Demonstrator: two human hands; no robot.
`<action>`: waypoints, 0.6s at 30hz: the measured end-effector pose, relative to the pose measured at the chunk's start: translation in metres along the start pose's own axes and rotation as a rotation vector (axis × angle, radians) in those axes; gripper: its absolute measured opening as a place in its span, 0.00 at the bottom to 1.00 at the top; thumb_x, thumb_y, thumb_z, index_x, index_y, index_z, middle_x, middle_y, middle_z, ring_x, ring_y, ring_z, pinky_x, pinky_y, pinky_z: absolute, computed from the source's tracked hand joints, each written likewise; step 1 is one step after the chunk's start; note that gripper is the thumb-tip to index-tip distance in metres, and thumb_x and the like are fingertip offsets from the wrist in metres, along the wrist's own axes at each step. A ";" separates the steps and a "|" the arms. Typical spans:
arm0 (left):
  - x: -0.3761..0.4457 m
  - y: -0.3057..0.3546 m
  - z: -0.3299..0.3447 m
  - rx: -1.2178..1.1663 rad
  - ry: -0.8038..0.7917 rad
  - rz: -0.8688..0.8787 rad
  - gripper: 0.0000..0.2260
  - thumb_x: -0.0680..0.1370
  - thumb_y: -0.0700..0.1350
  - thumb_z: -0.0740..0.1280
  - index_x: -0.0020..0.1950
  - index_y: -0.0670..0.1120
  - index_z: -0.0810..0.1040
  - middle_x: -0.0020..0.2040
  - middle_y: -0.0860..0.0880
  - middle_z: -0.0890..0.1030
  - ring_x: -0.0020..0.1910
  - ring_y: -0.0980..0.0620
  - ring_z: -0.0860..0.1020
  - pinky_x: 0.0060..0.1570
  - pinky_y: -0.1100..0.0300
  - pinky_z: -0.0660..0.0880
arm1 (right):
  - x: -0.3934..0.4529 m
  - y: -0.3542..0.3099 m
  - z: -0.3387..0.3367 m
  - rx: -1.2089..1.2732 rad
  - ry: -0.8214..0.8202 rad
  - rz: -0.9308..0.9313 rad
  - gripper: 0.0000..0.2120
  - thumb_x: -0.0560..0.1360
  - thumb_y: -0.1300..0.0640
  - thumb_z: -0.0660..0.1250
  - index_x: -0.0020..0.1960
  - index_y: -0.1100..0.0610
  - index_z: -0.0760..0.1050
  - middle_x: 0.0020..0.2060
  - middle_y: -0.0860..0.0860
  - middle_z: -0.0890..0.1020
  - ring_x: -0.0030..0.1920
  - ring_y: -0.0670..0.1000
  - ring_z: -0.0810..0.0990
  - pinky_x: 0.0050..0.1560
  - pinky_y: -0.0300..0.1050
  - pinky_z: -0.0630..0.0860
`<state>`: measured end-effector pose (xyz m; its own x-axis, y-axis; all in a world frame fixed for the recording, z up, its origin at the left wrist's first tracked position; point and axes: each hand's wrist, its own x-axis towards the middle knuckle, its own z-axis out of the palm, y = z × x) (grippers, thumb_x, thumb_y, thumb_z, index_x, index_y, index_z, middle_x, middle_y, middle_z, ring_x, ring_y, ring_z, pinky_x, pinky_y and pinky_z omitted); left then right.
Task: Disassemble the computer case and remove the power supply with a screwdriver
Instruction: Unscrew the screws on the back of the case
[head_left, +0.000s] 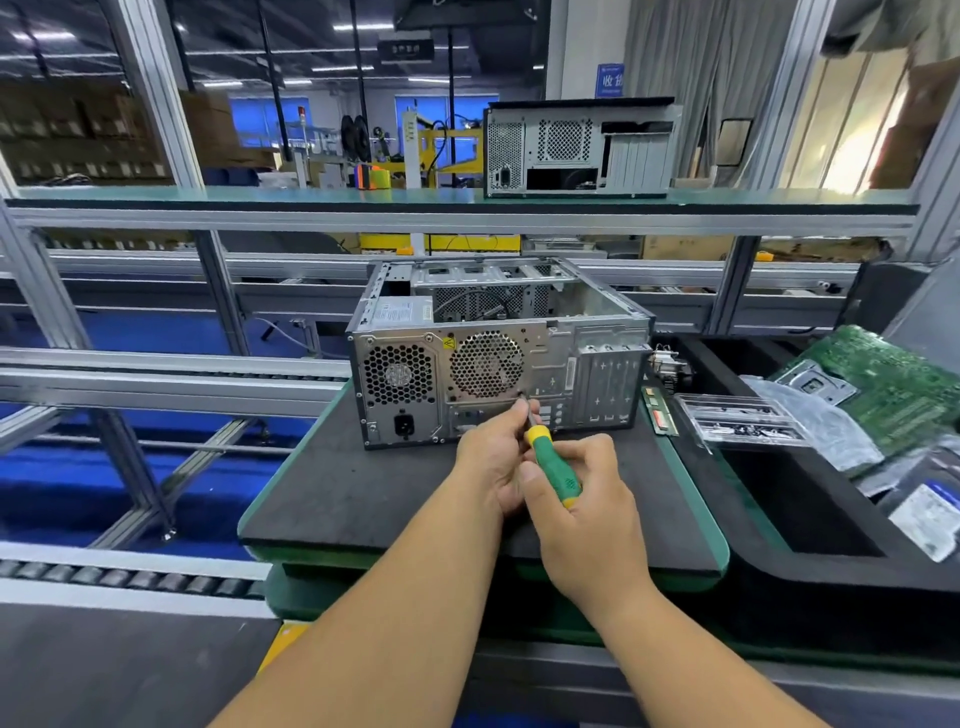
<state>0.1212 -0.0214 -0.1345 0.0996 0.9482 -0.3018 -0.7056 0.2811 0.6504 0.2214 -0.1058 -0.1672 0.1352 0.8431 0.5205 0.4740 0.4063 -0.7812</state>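
Open grey steel computer case (498, 358) sits frame centre on dark foam surface (363, 493), rear panel w/ yellow warning sticker (448, 343). Right hand (582, 499) clamped on green/yellow-handled screwdriver (551, 464), tip at rear panel below fan grille. Left hand (493, 457) pinches shaft. Blue sign (610, 79) upper right: "收", rest unreadable.

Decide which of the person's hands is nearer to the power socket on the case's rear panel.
Left. The left hand steadies the screwdriver shaft, just right of the power socket; the right hand grips the handle farther right and nearer the camera.
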 end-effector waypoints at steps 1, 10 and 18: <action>0.000 0.000 0.001 -0.014 -0.002 0.001 0.09 0.83 0.45 0.67 0.48 0.41 0.81 0.34 0.50 0.78 0.29 0.55 0.75 0.33 0.62 0.77 | 0.001 0.000 0.000 0.028 0.000 0.020 0.16 0.73 0.33 0.65 0.54 0.40 0.69 0.40 0.43 0.83 0.38 0.46 0.82 0.40 0.56 0.79; -0.003 0.000 0.002 -0.036 -0.027 0.001 0.06 0.84 0.42 0.65 0.55 0.41 0.78 0.36 0.48 0.75 0.24 0.57 0.65 0.28 0.66 0.60 | 0.013 -0.001 -0.003 0.263 -0.018 0.180 0.19 0.75 0.27 0.58 0.51 0.41 0.72 0.31 0.50 0.83 0.32 0.50 0.79 0.40 0.57 0.77; -0.004 -0.002 0.004 0.001 -0.021 0.002 0.09 0.83 0.45 0.68 0.46 0.41 0.79 0.34 0.48 0.76 0.24 0.56 0.66 0.25 0.66 0.66 | 0.001 0.000 -0.002 0.065 0.029 0.059 0.13 0.72 0.43 0.67 0.56 0.39 0.77 0.48 0.36 0.83 0.48 0.40 0.82 0.47 0.45 0.79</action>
<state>0.1246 -0.0253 -0.1318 0.1125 0.9516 -0.2860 -0.7051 0.2793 0.6518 0.2228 -0.1057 -0.1659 0.1871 0.8562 0.4816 0.4069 0.3787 -0.8313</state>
